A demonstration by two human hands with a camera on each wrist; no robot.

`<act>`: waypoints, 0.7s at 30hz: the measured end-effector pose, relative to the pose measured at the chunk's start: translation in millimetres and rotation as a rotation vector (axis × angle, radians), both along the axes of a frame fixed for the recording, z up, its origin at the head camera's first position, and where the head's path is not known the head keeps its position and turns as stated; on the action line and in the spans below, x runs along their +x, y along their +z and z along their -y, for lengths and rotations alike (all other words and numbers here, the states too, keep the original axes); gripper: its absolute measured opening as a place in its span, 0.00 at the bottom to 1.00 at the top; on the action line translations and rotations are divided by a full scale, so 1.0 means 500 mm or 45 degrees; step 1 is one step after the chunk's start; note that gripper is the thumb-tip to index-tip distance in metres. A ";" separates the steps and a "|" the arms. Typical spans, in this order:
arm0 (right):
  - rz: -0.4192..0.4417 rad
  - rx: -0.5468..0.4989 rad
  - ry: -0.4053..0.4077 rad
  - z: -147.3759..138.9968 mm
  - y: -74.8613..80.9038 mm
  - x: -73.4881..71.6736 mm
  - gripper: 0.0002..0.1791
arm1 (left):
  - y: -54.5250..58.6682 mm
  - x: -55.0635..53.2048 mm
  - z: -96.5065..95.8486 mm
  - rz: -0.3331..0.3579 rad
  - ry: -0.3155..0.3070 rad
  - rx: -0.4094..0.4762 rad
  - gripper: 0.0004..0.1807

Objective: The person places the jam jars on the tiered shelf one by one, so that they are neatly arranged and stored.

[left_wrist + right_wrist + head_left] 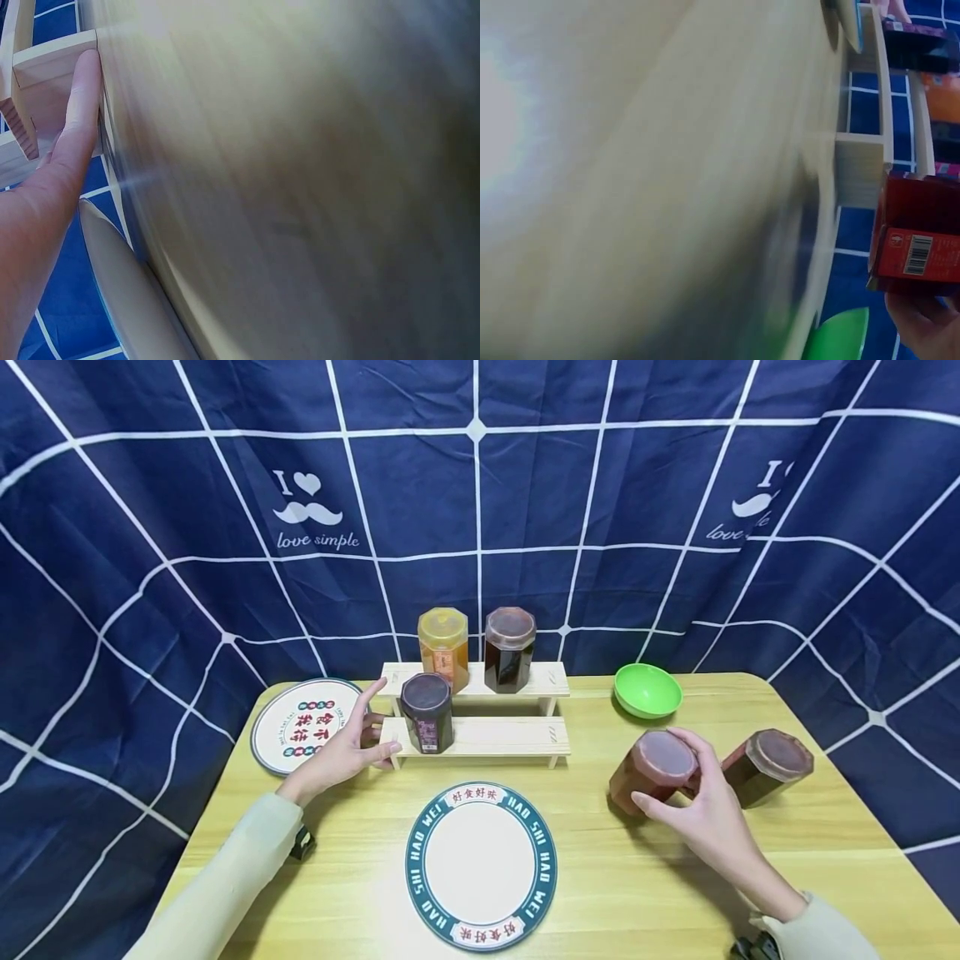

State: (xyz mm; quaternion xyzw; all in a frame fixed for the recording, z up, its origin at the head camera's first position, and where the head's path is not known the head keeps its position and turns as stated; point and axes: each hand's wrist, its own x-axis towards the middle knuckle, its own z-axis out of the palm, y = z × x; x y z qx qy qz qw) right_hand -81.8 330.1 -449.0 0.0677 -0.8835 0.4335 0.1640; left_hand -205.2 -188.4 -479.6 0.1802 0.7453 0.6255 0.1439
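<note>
My left hand (341, 756) grips the left end of a two-tier wooden rack (510, 737), its thumb at the lower shelf's front and its index finger reaching to the upper shelf. A finger lies along the rack's wood (56, 64) in the left wrist view. Beside this hand, a dark purple jar (427, 714) stands on the lower shelf. My right hand (708, 810) holds a dark red jar (652, 768), tilted, with fingers and thumb around its side; its red barcode label (922, 255) shows in the right wrist view. Just right of that hand is another dark jar (768, 768).
A yellow-orange jar (444, 643) and a dark brown jar (510, 652) stand on the upper shelf. One round plate (543, 860) lies in front of the rack, another plate (266, 735) behind my left forearm. A green bowl (648, 692) sits at the back right.
</note>
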 end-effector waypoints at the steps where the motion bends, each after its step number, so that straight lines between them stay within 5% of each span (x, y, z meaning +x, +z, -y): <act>1: -0.006 -0.004 0.010 0.004 0.002 -0.002 0.58 | 0.000 0.000 0.000 0.000 -0.002 0.000 0.60; 21: 0.024 -0.068 0.181 0.092 0.032 -0.078 0.57 | 0.000 0.002 -0.003 0.005 0.011 -0.011 0.61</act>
